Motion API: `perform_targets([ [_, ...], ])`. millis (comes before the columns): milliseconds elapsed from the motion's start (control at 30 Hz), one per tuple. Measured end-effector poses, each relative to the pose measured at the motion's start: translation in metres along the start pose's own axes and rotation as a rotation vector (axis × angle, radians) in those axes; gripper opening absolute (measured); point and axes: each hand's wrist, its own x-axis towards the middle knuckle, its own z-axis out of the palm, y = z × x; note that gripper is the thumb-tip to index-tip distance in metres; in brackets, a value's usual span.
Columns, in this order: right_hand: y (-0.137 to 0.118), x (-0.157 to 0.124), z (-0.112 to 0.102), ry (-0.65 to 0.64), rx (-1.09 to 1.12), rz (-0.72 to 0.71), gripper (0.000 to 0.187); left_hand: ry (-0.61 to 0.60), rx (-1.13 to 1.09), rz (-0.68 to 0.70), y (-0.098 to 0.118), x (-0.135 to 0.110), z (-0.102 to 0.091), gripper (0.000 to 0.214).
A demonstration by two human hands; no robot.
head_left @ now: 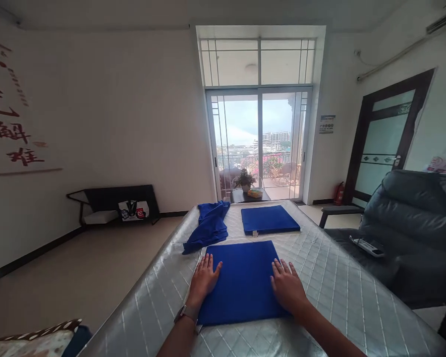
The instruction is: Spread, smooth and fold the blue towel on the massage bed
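A folded blue cloth [243,282] lies flat on the silver quilted mattress [334,292] in front of me. My left hand [203,280] rests open, fingers spread, on its left edge. My right hand [287,286] lies open and flat on its right part. Farther back sits a second folded blue cloth [268,219]. To its left an unfolded, crumpled blue cloth [209,225] lies in a heap near the mattress's left edge.
A dark leather sofa [412,223] with a remote control [367,246] stands right of the mattress. Beyond it are a small table with a potted plant [245,181] and glass balcony doors [259,144]. A low black bench [115,203] stands against the left wall.
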Motion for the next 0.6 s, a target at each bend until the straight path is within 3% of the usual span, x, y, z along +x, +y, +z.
perform_targets([
  [167, 0.003, -0.066, -0.004, -0.173, 0.098, 0.073, 0.057, 0.050, 0.019, -0.005, 0.001, 0.000, -0.004, 0.077],
  [300, 0.002, -0.077, -0.010, -0.175, 0.190, 0.094, 0.058, 0.246, 0.097, 0.061, 0.015, -0.009, -0.033, 0.070],
  [400, 0.002, -0.073, -0.010, -0.164, 0.264, 0.097, 0.057, 0.312, 0.064, 0.232, 0.050, -0.023, -0.049, 0.063],
  [600, 0.011, -0.067, 0.010, -0.139, 0.316, 0.059, 0.055, 0.097, -0.110, 0.693, 0.160, -0.066, -0.030, 0.056],
])
